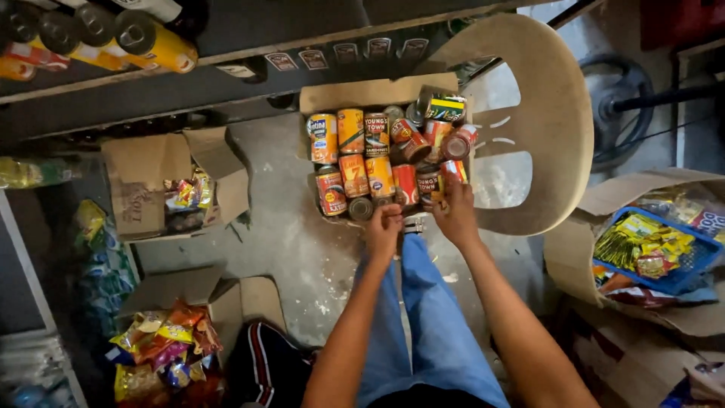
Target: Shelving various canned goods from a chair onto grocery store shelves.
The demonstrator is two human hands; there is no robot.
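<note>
Both hands (384, 230) (455, 205) apparently grip the can-filled box (332, 96).

The cans (377, 162) are red, orange and yellow with silver tops, in a brown cardboard tray (377, 94). The plastic chair (555, 113) is beige. The trousers (434, 325) are blue. At right, a blue basket (680, 278) holds yellow packets (642, 242). The floor (283, 227) is mottled grey.
</note>
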